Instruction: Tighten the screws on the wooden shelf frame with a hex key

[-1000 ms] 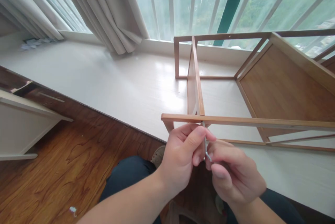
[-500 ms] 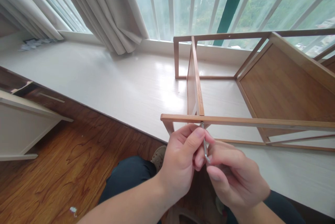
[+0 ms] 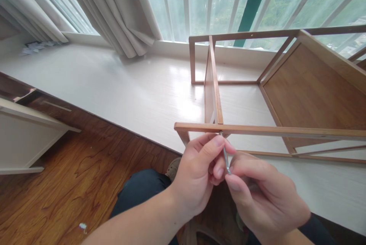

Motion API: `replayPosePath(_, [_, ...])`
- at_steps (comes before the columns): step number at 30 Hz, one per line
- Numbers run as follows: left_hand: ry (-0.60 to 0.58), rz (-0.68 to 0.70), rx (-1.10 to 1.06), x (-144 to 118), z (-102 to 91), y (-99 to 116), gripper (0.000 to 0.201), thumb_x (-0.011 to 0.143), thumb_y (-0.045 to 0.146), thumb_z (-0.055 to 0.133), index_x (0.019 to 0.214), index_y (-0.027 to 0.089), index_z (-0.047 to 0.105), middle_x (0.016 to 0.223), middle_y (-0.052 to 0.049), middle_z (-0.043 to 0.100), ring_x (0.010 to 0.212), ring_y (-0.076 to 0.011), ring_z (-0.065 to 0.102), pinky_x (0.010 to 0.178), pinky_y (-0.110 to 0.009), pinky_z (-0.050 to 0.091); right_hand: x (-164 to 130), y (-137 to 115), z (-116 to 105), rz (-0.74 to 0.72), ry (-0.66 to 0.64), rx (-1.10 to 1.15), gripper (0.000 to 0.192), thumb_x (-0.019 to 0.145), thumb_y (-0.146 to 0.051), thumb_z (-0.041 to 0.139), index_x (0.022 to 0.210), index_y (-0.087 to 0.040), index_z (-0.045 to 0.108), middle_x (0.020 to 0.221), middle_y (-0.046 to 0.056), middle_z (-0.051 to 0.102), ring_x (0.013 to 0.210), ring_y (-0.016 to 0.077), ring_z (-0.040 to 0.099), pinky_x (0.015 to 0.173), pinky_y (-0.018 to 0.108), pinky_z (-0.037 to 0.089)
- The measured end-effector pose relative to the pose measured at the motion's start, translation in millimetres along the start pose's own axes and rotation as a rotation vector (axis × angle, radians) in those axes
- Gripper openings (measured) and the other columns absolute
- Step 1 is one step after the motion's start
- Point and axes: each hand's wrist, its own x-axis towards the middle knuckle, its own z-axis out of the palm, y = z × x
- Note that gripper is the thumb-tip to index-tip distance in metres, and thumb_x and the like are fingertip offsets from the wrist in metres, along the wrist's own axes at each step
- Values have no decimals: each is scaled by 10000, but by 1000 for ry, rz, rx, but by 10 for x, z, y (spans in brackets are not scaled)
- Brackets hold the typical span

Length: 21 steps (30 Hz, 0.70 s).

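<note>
At the frame's [image 3: 271, 129] near rail, by its joint with a panel [image 3: 216, 88], stood the bent metal key [image 3: 225, 156], its upper end seeming to meet the wood. It looked light and stiff, hardly fragile, yet thin and smooth enough to roll between fingertips; the shaft close to the frame, for steadying, and the bend farther from it, for leverage, seemed the best holds. The left hand [image 3: 200, 172] pinched the shaft between thumb and forefinger; the right hand [image 3: 265, 195] pinched the bend likewise, other fingers curled. Beneath the frame lay a pale ledge [image 3: 114, 88]; left of the frame hung a curtain [image 3: 120, 12].
</note>
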Motion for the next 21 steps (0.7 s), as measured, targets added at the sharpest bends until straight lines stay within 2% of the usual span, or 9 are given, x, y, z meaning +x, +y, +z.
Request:
replayPosePath(2, [-10, 12, 23, 15, -8, 1, 340, 854, 498, 739, 756, 174, 707, 433, 60, 417, 427, -64, 335, 493, -226, 261, 41, -16, -21, -10, -3, -27, 111, 885, -130, 695, 834, -205, 631, 675, -1, 680, 514, 108, 555, 542, 258, 538])
replayPosePath(6, [-11, 36, 49, 27, -17, 10, 350, 857, 510, 735, 743, 180, 711, 426, 61, 415, 415, -67, 333, 492, -235, 294, 126, -61, -76, -12, -93, -132, 115, 903, -198, 698, 803, -205, 641, 583, -14, 597, 523, 130, 597, 547, 253, 560])
replayPosePath(9, [-14, 54, 50, 29, -17, 10, 357, 855, 516, 738, 736, 181, 710, 419, 65, 404, 407, -64, 328, 478, -234, 296, 143, -86, -90, -3, -95, -190, 150, 915, -227, 689, 775, -206, 638, 543, -27, 549, 517, 131, 604, 554, 249, 558])
replayPosePath(16, [-34, 77, 63, 62, -29, 5, 322, 853, 495, 749, 725, 201, 733, 428, 58, 411, 425, -75, 380, 481, -245, 339, 107, -96, -52, -2, -18, -177, 163, 900, -239, 700, 752, -220, 633, 588, -31, 631, 446, 97, 518, 468, 244, 469])
replayPosePath(18, [-23, 70, 74, 65, -30, 9, 334, 834, 522, 761, 718, 210, 740, 430, 52, 419, 430, -85, 404, 487, -259, 369, 105, -98, -54, 8, -8, -191, 171, 902, -248, 700, 744, -228, 637, 599, -32, 644, 446, 101, 519, 490, 256, 499])
replayPosePath(21, [-5, 57, 92, 58, -28, 20, 353, 804, 560, 784, 718, 219, 750, 431, 49, 431, 434, -96, 434, 495, -276, 416, 87, -101, -71, 77, -12, -153, 166, 934, -285, 674, 776, -238, 663, 630, -12, 661, 523, 137, 601, 582, 290, 573])
